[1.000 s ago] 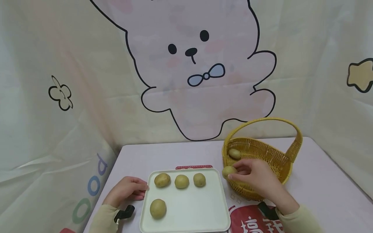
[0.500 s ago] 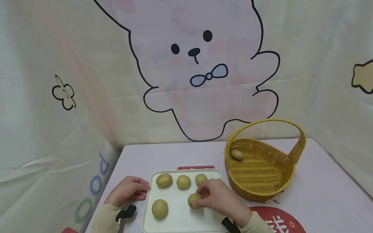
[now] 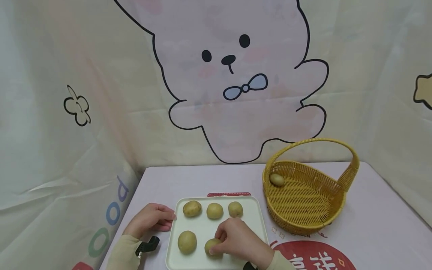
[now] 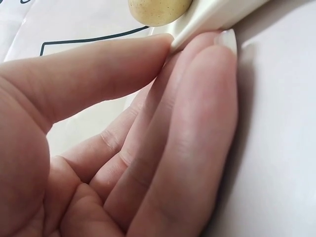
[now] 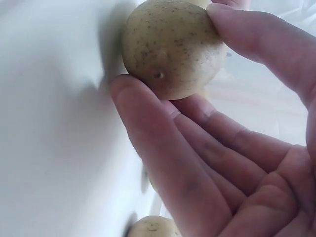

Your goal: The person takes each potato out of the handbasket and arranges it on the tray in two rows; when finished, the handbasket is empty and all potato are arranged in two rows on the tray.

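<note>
A potato (image 3: 212, 247) is pinched between the thumb and fingers of my right hand (image 3: 239, 242), low over the front middle of the white tray (image 3: 249, 234). The right wrist view shows this potato (image 5: 170, 49) close up, with dark specks on its skin. My left hand (image 3: 152, 219) pinches the tray's left rim, the thumb on top and fingers beneath in the left wrist view. Three potatoes line the tray's back: one at left (image 3: 192, 209), one in the middle (image 3: 215, 211), one at right (image 3: 235, 209). Another potato (image 3: 187, 242) lies front left.
A yellow wicker basket (image 3: 303, 202) with a tall handle stands to the tray's right. One small potato (image 3: 277, 180) lies inside it at the left. A red print (image 3: 314, 255) marks the pale tablecloth. A cloth backdrop (image 3: 236, 123) hangs behind the table.
My right hand has carried the potato from the basket leftward over the tray, down to its front middle beside the front-left potato. My left hand keeps holding the tray's rim.
</note>
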`<state>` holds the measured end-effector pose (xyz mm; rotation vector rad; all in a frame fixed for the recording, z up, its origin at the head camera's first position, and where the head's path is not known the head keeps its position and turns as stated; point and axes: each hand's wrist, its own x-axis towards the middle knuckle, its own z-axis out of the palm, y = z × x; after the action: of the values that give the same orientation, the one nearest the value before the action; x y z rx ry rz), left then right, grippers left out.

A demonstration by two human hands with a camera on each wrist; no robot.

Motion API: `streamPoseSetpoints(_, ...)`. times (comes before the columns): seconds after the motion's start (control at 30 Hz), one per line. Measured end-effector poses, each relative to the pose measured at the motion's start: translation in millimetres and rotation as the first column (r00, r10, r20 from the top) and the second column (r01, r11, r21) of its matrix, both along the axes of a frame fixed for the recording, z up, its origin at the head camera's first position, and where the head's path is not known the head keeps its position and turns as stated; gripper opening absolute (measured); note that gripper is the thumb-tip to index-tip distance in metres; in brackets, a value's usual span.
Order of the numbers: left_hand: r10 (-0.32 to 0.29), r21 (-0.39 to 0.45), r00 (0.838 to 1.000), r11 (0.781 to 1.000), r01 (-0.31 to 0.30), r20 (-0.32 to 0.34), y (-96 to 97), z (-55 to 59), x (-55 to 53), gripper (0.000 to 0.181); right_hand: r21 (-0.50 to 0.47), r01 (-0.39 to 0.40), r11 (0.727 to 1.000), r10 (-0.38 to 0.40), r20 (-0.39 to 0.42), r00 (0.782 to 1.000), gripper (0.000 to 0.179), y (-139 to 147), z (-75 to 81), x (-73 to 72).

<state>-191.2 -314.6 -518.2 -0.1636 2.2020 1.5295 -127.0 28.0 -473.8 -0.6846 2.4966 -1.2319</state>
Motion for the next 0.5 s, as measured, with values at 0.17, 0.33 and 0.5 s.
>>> streamPoseSetpoints(0.17, -0.005, 0.008, 1.000, 1.000, 0.005, -0.001, 0.2, 0.8, 0.5, 0.032, 0.014, 0.009, 1.000, -0.009, 0.013, 1.000, 0.023, -2.0, -2.2, -1.1)
streamPoseSetpoints(0.33, -0.021, 0.022, 1.000, 1.000, 0.021, -0.003, -1.2, 0.6, 1.7, 0.032, 0.011, 0.021, 1.000, -0.021, 0.009, 1.000, 0.022, -2.4, -4.5, -2.7)
streamPoseSetpoints(0.5, -0.026, 0.019, 1.000, 0.999, 0.026, -0.005, -0.4, -0.6, -1.1, 0.031, 0.014, 0.027, 1.000, -0.027, -0.002, 1.000, 0.025, 0.1, -4.4, -4.5)
